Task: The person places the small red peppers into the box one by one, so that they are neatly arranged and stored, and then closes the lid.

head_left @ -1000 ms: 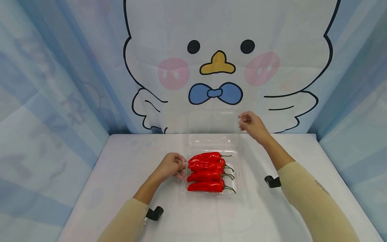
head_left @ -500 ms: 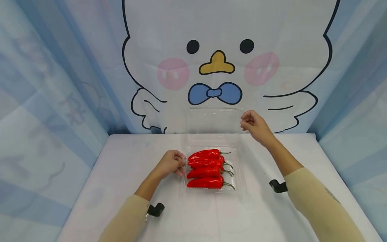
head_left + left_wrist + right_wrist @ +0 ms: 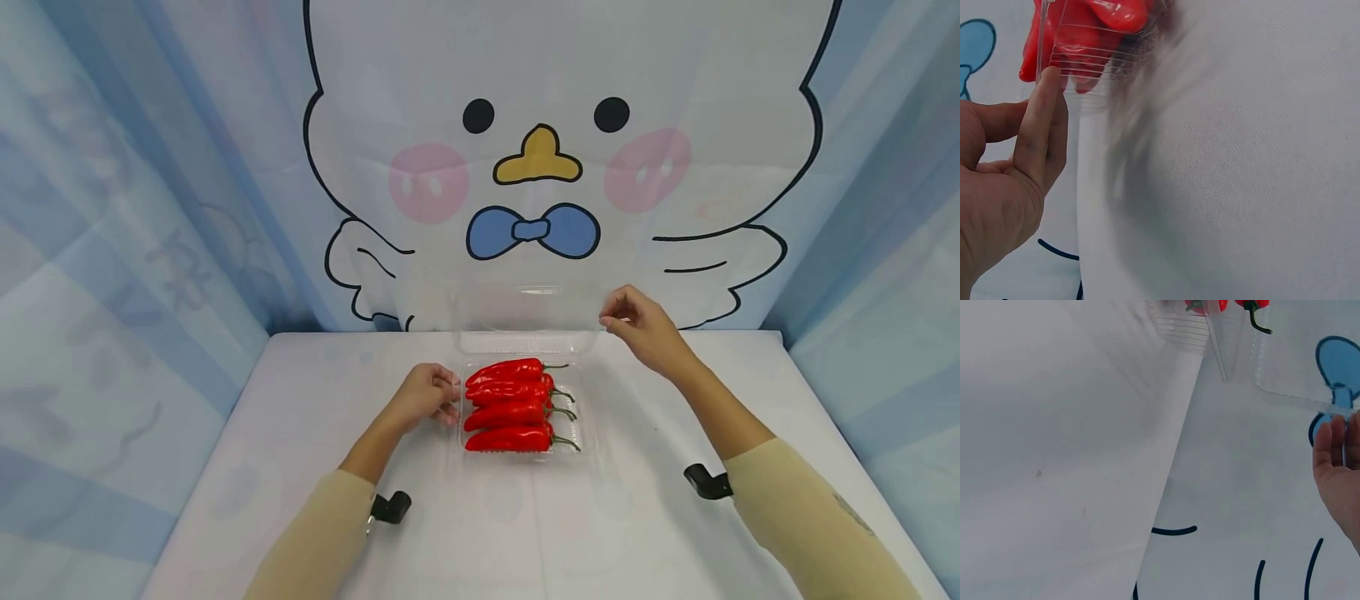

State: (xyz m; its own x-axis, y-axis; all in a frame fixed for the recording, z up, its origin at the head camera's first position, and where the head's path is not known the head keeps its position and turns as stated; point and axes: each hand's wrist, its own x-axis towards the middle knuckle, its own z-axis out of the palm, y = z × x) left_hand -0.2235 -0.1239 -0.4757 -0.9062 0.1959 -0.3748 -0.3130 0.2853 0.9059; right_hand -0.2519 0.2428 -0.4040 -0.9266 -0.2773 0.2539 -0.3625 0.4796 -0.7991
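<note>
Several glossy red chili peppers (image 3: 506, 415) with green stems lie side by side in a clear plastic clamshell container (image 3: 588, 429). Its transparent lid (image 3: 525, 308) stands raised at the back, in front of the backdrop. My left hand (image 3: 422, 396) is at the container's left side; in the left wrist view, a straight fingertip touches the ribbed wall (image 3: 1088, 62) near the rim. At the lid's right edge, my right hand (image 3: 637, 325) pinches the plastic between thumb and fingers. The right wrist view catches only part of that hand, at its right border.
A white-covered table (image 3: 315, 400) bears the container near its back edge. Behind it hangs a cartoon bird backdrop (image 3: 540, 50), with pale blue curtains (image 3: 112, 250) at both sides. Black camera mounts (image 3: 392, 507) stick out from both sleeves.
The container with the peppers has slid away toward the back edge, my left hand moving along with it. The lid's top edge has dropped slightly, and my right hand sits lower and farther right.
</note>
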